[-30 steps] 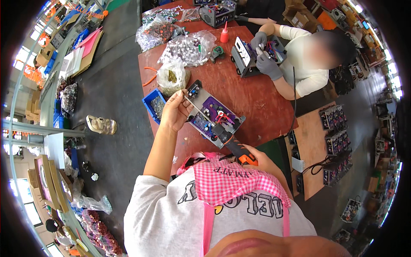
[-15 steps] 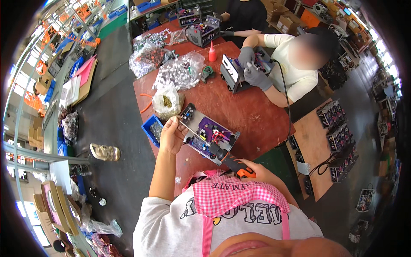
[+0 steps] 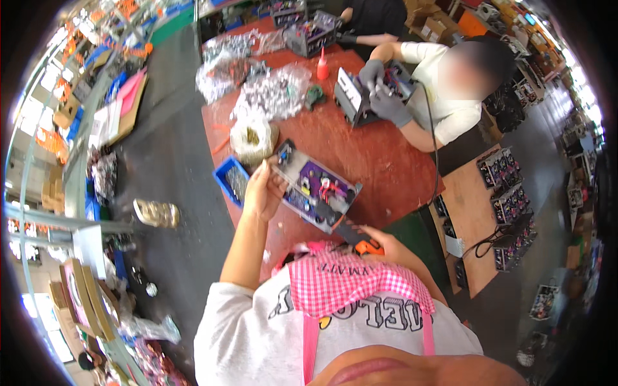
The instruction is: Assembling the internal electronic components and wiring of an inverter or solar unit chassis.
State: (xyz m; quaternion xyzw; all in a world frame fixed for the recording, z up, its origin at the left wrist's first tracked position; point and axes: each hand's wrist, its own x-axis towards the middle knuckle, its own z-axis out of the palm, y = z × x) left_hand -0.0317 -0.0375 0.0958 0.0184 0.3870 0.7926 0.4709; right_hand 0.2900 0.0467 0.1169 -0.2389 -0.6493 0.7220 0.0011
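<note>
A flat metal chassis (image 3: 291,172) with a purple circuit board (image 3: 315,182) and coloured wires lies on the red table in front of me. My left hand (image 3: 260,195) is at its left end, thumb near the corner and fingers curled against the edge. In my right hand (image 3: 381,242) is a black and orange cordless screwdriver (image 3: 351,231), gripped at its orange handle. Its dark front end lies over the near right part of the chassis, pointing left toward my left hand. Blur hides where the bit's tip ends.
Beside the chassis stand a blue bin (image 3: 230,181) of small metal parts and an open bag (image 3: 252,139). Bags of white parts (image 3: 270,92) and a red bottle (image 3: 322,67) lie beyond. Across the table, a gloved co-worker (image 3: 388,103) handles another unit (image 3: 352,96).
The whole view has shifted slightly, with the table higher in it. My left fingers have gone from a pinch near the bit to curling at the chassis edge. The right hand keeps the screwdriver.
</note>
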